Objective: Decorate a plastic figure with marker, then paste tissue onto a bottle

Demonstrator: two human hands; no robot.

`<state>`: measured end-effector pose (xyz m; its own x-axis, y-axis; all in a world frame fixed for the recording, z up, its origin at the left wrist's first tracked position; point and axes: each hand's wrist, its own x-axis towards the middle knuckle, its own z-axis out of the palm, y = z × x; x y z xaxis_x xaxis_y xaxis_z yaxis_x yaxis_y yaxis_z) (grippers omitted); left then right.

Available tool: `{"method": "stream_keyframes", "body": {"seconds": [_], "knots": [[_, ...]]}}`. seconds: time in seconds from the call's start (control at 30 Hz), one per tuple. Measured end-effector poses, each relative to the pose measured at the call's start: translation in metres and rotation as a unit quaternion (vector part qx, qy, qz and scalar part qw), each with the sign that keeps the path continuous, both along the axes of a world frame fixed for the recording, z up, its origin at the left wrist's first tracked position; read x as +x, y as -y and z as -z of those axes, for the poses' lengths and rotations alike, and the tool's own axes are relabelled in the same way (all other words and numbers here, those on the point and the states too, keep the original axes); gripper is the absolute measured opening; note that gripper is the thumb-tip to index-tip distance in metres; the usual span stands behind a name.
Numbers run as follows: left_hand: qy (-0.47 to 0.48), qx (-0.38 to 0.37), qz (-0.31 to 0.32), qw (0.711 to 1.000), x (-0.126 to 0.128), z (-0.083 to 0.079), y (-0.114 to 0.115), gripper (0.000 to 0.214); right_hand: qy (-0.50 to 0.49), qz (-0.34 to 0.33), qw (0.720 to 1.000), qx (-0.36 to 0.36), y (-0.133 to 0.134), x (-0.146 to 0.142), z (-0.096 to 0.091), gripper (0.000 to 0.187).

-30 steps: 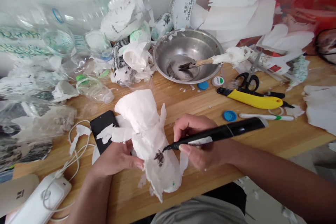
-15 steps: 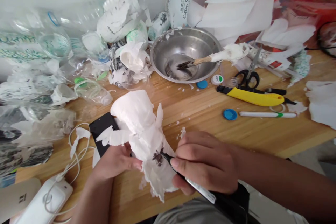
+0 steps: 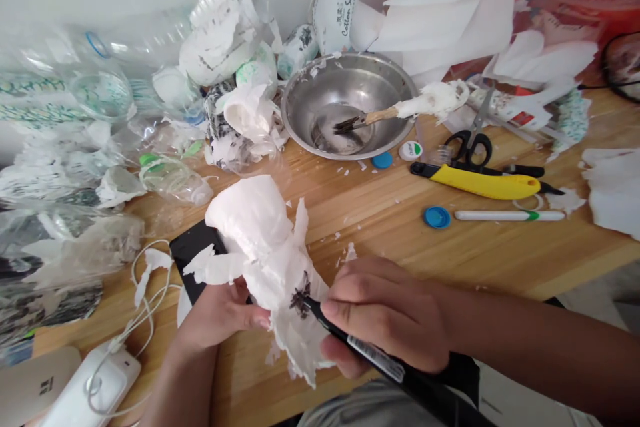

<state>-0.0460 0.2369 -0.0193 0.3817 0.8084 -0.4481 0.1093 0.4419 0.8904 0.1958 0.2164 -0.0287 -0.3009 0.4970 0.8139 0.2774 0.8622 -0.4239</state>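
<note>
A white paper-covered figure [image 3: 265, 240] leans over the table, with torn strips sticking out at both sides and a ragged lower edge. My left hand [image 3: 225, 310] grips it from the left, its fingers partly hidden behind the paper. In a pinch, my right hand [image 3: 390, 313] holds a black marker [image 3: 377, 355] with a white label. The marker's tip touches the lower part of the figure, at a dark scribbled patch [image 3: 301, 299]. Under the figure's left side lies a black phone [image 3: 193, 247].
Behind stands a metal bowl [image 3: 350, 107] with a brush [image 3: 373, 118] across it. Scissors [image 3: 473, 140], a yellow utility knife [image 3: 485, 181], a white pen [image 3: 507, 215] and a blue cap [image 3: 437, 217] lie right. Plastic bottles [image 3: 100, 73] crowd the left, beside a white power strip [image 3: 93, 383].
The marker's tip has shifted slightly left and down on the dark patch, my right hand moving with it. My left hand keeps its hold. The whole view has shifted slightly.
</note>
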Motion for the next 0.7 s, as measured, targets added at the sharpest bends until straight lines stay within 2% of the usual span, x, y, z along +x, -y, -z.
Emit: {"method": "stream_keyframes", "body": {"seconds": [0.07,0.13,0.23,0.33,0.4,0.5,0.57,0.7], "knots": [[0.007,0.004,0.001,1.000,0.000,0.000,0.000,0.039,-0.011,-0.003,0.999,-0.034,0.000,-0.003,0.002,0.017],[0.016,0.003,0.007,1.000,0.000,0.001,-0.001,0.037,-0.078,0.028,0.993,-0.081,-0.001,-0.006,0.003,0.014],[0.016,0.008,0.011,1.000,-0.001,0.002,-0.001,0.035,-0.188,0.040,0.956,-0.223,-0.002,-0.007,-0.003,0.006],[0.014,0.015,-0.002,1.000,-0.003,0.003,0.000,0.036,-0.195,0.014,0.921,-0.336,-0.003,-0.003,-0.010,0.007],[0.015,0.013,-0.007,1.000,-0.005,0.004,0.000,0.041,-0.163,0.048,0.932,-0.321,-0.004,-0.002,-0.010,0.008],[0.020,0.023,-0.007,1.000,-0.005,0.006,0.001,0.039,-0.104,0.098,0.973,-0.182,-0.004,-0.006,-0.001,0.013],[0.027,0.037,-0.011,0.999,-0.005,0.007,0.002,0.038,-0.079,0.101,0.986,-0.104,-0.004,-0.009,0.004,0.017],[0.030,0.033,0.000,0.999,-0.006,0.009,0.004,0.039,-0.037,0.067,0.993,-0.096,-0.002,-0.006,0.003,0.019]]}}
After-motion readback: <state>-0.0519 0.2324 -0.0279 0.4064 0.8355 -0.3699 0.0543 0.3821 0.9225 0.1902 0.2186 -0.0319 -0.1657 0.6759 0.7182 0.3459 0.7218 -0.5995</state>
